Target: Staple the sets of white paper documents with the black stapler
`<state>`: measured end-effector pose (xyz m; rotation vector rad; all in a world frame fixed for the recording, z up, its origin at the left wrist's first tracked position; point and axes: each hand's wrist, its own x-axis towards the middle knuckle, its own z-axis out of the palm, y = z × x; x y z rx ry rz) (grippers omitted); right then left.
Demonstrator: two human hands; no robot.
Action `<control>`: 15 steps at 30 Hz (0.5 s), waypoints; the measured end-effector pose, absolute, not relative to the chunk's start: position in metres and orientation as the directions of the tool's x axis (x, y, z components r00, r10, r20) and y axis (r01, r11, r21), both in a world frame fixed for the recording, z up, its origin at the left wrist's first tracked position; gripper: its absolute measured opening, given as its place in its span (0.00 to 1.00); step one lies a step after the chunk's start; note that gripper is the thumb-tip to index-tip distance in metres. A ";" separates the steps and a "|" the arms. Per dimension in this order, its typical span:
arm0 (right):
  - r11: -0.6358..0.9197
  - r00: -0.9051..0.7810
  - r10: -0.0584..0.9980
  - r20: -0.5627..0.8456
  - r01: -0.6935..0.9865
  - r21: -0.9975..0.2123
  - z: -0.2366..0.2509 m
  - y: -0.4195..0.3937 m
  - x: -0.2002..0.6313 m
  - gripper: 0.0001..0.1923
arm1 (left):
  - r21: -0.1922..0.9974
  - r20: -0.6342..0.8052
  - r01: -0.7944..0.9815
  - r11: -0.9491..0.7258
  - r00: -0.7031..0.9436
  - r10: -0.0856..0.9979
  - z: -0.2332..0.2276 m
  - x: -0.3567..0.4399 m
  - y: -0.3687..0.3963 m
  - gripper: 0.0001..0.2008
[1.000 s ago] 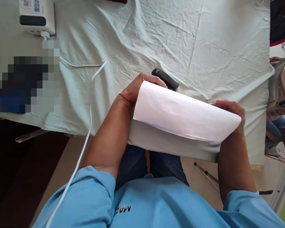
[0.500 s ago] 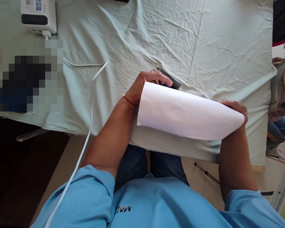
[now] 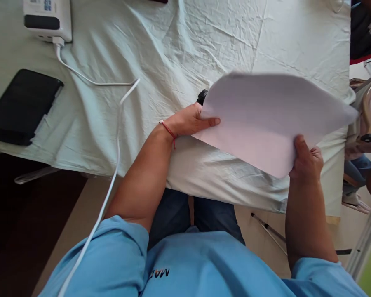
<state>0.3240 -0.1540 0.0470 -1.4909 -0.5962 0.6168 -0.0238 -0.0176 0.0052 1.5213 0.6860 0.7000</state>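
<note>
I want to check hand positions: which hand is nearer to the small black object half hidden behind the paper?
Left. The left hand lies just beside the black object; the right hand grips the paper's far corner.
</note>
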 end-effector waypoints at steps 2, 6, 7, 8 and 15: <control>-0.035 0.712 0.698 -0.075 -0.070 -0.997 0.046 -0.164 0.318 0.26 | 0.998 -0.036 0.055 0.000 0.645 0.763 0.012 -0.027 -0.021 0.21; -0.074 0.645 0.752 -0.135 -0.122 -0.990 0.041 -0.184 0.318 0.25 | 0.997 -0.073 0.073 0.032 0.684 0.726 0.015 -0.027 -0.023 0.23; -0.085 0.630 0.764 -0.138 -0.114 -0.990 0.041 -0.187 0.323 0.24 | 0.996 -0.079 0.083 0.029 0.697 0.712 0.016 -0.027 -0.023 0.23; -0.089 0.624 0.771 -0.127 -0.091 -0.992 0.041 -0.188 0.328 0.23 | 0.995 -0.084 0.096 0.021 0.713 0.696 0.016 -0.026 -0.023 0.23; 0.023 0.509 0.840 0.186 0.310 -0.951 0.087 -0.166 0.361 0.35 | 0.984 -0.130 0.174 -0.030 0.833 0.538 0.028 -0.022 -0.029 0.21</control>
